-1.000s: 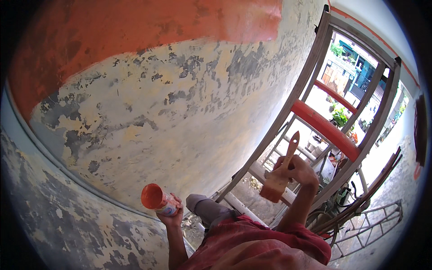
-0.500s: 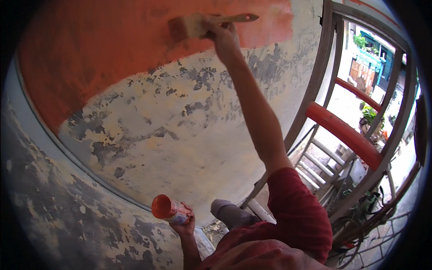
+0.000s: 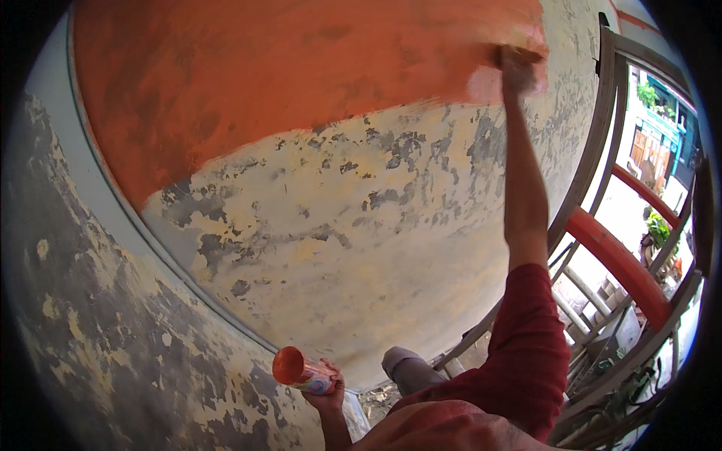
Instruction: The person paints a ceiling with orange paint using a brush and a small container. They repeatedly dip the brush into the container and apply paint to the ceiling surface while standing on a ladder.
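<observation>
At the right end of the orange paint patch (image 3: 301, 68), the right hand (image 3: 519, 78) is closed on a paintbrush (image 3: 529, 55) — motion-blurred, so exact finger placement cannot be told. Well below the patch, the left hand (image 3: 329, 397) wraps around a tilted paint can (image 3: 311, 375) — orange inside. A red rung (image 3: 618, 264) slants to the patch's lower right.
</observation>
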A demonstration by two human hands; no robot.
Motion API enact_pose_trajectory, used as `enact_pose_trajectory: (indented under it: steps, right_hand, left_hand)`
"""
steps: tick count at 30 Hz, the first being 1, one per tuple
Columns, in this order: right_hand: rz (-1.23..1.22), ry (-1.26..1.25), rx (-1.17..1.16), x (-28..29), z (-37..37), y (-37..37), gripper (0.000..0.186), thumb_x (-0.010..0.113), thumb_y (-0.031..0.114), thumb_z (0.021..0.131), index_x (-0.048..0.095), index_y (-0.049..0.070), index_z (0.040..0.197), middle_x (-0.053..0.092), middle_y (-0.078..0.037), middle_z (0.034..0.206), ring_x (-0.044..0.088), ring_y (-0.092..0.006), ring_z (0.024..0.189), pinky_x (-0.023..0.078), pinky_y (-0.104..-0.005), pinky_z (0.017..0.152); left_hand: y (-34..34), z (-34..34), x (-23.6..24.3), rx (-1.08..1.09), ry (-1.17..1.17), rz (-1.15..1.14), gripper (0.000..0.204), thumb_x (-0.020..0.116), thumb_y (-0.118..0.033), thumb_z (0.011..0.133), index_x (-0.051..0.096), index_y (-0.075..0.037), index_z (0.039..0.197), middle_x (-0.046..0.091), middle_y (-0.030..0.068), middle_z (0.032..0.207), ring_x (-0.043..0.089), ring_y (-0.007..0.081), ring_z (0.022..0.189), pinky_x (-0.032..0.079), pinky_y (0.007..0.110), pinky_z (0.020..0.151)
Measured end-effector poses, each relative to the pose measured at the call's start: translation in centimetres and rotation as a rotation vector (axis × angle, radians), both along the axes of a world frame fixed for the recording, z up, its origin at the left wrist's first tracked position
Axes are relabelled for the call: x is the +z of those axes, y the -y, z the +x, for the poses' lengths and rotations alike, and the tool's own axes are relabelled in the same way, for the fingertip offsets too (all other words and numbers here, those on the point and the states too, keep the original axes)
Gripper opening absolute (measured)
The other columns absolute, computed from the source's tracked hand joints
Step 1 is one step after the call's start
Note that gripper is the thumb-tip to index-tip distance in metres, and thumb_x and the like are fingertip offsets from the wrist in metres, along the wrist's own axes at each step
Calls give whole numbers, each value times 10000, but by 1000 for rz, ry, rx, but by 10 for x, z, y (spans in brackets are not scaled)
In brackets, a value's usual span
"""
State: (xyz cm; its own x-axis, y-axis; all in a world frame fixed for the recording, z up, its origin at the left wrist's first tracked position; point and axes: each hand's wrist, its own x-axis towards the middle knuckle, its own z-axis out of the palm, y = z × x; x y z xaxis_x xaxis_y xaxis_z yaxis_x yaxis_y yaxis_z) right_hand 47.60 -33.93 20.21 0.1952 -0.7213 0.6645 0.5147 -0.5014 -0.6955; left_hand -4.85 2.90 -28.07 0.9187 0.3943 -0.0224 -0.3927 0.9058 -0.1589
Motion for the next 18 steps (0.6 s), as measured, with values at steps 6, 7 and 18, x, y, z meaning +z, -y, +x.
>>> enact_pose_trajectory:
  steps: [6,7,18]
  right_hand:
    - [-543,559,426,-26,-175,-272,159,625,202,810,705,180,945,671,-58,911,639,-254,858,502,-359,729]
    - [-596,625,556,-26,-220,-300,205,624,168,777,710,229,953,676,-68,934,644,-272,885,508,-387,732]
    - [12,536,1421,-59,-87,-205,399,619,51,867,520,46,1253,577,-91,1169,622,-182,983,558,-324,710]
  left_hand:
    - [-12,-26,-13,15,-20,-44,568,664,-464,779,574,-195,1271,563,127,1271,547,291,1105,514,408,784]
    - [-12,-25,-13,-1,-21,-56,565,664,-457,782,573,-192,1272,561,125,1273,546,291,1109,513,409,787]
    - [-21,-38,4,-135,-38,25,652,697,-473,764,505,-139,1290,560,151,1243,555,332,1077,505,412,758]
